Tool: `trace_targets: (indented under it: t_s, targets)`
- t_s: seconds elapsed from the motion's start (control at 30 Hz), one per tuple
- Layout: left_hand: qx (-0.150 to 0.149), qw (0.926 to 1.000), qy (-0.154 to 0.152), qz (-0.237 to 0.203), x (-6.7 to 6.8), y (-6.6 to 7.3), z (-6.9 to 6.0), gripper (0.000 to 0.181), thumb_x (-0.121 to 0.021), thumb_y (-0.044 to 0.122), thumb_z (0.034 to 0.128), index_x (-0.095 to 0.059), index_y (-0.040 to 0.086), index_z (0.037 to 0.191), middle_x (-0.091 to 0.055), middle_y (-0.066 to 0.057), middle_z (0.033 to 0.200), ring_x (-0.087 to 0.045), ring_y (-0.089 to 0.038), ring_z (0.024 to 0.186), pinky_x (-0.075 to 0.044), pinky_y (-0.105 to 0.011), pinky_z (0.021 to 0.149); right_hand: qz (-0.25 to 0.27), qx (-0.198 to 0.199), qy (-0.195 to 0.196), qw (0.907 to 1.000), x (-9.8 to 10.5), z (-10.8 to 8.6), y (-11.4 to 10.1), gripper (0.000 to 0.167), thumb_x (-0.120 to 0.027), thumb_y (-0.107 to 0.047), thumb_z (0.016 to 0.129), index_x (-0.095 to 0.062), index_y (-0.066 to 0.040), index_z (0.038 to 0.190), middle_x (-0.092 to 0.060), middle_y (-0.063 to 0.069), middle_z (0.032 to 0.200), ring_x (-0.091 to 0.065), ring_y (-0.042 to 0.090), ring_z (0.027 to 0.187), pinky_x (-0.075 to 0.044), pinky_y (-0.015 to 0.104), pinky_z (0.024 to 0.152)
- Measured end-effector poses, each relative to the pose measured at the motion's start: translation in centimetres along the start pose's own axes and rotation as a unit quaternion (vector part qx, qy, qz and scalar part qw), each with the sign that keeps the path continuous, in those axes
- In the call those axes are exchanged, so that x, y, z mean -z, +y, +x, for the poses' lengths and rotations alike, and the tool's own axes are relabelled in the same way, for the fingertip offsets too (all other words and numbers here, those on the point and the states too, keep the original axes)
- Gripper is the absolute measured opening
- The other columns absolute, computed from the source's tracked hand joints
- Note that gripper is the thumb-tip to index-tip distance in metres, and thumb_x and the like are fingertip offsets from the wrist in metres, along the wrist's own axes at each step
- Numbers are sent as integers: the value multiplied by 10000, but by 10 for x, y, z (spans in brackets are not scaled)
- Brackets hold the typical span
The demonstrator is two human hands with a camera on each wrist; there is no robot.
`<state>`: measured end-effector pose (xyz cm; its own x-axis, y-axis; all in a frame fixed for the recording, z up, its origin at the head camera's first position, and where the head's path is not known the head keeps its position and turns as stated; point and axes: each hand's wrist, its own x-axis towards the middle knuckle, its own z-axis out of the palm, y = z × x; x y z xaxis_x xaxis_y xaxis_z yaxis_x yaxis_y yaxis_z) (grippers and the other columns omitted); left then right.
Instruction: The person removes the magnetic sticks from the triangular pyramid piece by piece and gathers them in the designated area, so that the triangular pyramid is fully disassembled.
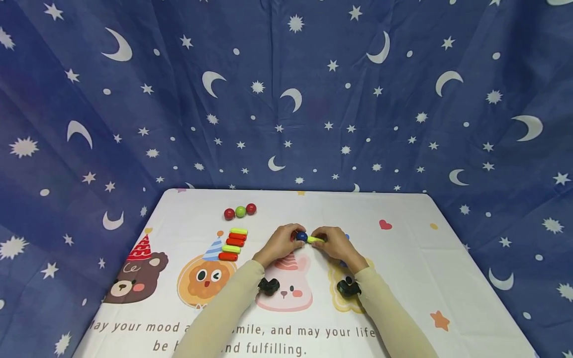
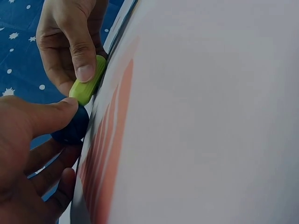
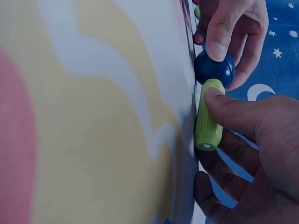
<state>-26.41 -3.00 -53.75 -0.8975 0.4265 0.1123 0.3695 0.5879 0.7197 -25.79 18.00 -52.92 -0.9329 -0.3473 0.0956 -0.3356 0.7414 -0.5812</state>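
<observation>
My left hand (image 1: 279,243) pinches a dark blue ball (image 1: 302,236) between thumb and fingers, low at the tabletop. In my right hand (image 1: 337,243) is a short yellow-green ribbed rod (image 3: 209,121), held between thumb and fingers. One end of the rod meets the ball in both wrist views; whether they are joined I cannot tell. A small shiny spot shows on the rod's other end. From the left wrist, the blue ball (image 2: 72,128) is partly hidden by the thumb, and the rod (image 2: 88,86) slants up towards the right hand's fingers.
Left of my hands, several red and yellow-green rods (image 1: 236,242) lie stacked in a column. Behind them sit two red balls and a green ball (image 1: 240,212) in a row. A white printed cloth covers the table (image 1: 403,219); a blue starry curtain (image 1: 313,64) hangs behind it.
</observation>
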Motion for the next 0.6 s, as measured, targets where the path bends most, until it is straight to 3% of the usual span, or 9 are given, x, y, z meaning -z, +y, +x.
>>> trace_targets:
  t_s: [0.6]
  targets:
    - [68,9999,65,-133,-2,0,-4,350,-716,155,895,-631,151,1235,-675,-59,1126,-577,-153,953,-491,-335,906,20,-91,-107,9999,-1,1,0,160,-744,-202,867,-739,-156,1020,-741,-11,941,-646,117,842,-531,363,823]
